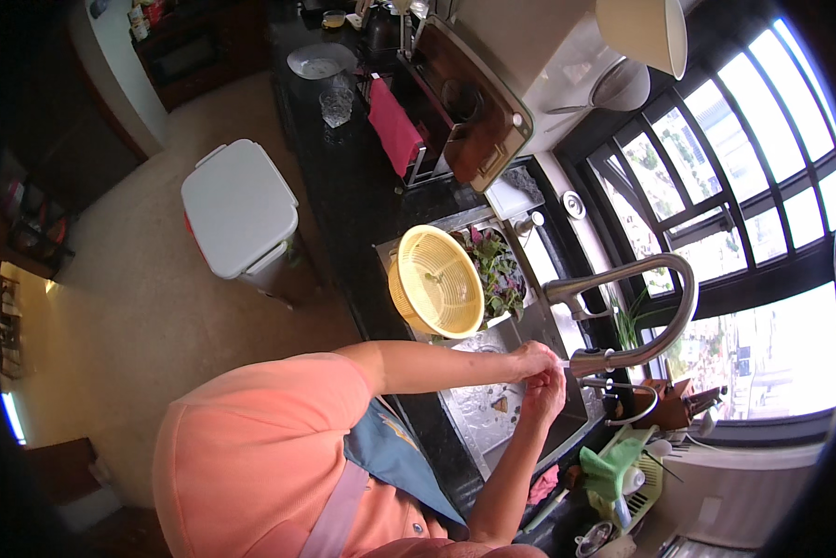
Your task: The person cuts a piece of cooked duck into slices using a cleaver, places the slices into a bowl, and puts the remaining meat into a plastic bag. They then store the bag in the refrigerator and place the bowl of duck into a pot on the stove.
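Under the spray head of the curved metal faucet (669, 335), my two hands touch each other over the steel sink (470, 411). My left hand (535, 361) reaches in from above in the picture, and my right hand (546, 399) comes up from below against it. Water appears to run onto them from the spout. Whether anything small is between the fingers is hidden. A yellow plastic colander (437, 282) sits tilted beside the sink bowl, with a bit of green leaf inside. Behind it, a tub of green and purple leafy vegetables (498, 268) stands in the sink. A small brown scrap (500, 404) lies on the sink bottom.
A dish rack with a pink cloth (395, 129), a cutting board (491, 118), a glass (336, 106) and a glass plate (320, 61) stand on the black counter. A knife block (669, 404) and a green cloth (612, 466) are right of the sink. A white-lidded bin (240, 206) stands on the floor.
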{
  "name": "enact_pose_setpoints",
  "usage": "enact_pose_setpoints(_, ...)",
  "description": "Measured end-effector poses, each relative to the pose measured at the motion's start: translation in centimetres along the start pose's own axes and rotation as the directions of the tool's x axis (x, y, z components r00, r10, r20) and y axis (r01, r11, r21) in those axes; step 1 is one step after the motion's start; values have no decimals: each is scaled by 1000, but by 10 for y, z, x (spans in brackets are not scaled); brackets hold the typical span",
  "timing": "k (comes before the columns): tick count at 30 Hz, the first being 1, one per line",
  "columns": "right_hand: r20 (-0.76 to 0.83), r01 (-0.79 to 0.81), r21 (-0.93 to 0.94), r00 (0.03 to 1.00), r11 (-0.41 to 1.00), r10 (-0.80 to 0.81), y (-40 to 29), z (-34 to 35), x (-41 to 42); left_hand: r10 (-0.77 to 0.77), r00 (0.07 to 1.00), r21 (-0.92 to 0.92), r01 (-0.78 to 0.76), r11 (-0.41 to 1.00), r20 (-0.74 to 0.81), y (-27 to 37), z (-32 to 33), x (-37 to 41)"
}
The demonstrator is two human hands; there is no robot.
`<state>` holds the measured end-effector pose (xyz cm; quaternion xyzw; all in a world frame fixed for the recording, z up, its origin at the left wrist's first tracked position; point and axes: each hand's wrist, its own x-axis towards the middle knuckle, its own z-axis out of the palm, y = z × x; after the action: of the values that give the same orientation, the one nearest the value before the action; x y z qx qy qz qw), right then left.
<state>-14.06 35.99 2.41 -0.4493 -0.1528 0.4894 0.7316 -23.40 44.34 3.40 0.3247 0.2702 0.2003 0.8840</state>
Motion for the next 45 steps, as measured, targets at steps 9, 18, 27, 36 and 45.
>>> enact_pose_setpoints(9, 90, 415, -749, 836, 517, -541, 34, 5, -33, -50, 959, 699, -166, 696, 278, -19, -41, 13)
enact_pose_setpoints(18, -139, -81, -959, 969, 271, -204, 24, -78, -111, -50, 953, 950, -302, -76, 299, -64, -88, -69)
enact_pose_setpoints(27, -23, -97, -990, 817, -98, -576, 8, -61, -110, 112, 661, 574, -541, -615, 742, -29, -25, -80)
enact_pose_setpoints(36, -18, -214, -967, 602, -139, -798, -3, -66, -209, -154, 725, 737, -675, 30, 671, -75, 1, -71)
enact_pose_setpoints(45, -422, -508, -854, 555, 109, -716, 17, -66, -273, -143, 608, 567, -786, -248, 781, -96, 47, -96)
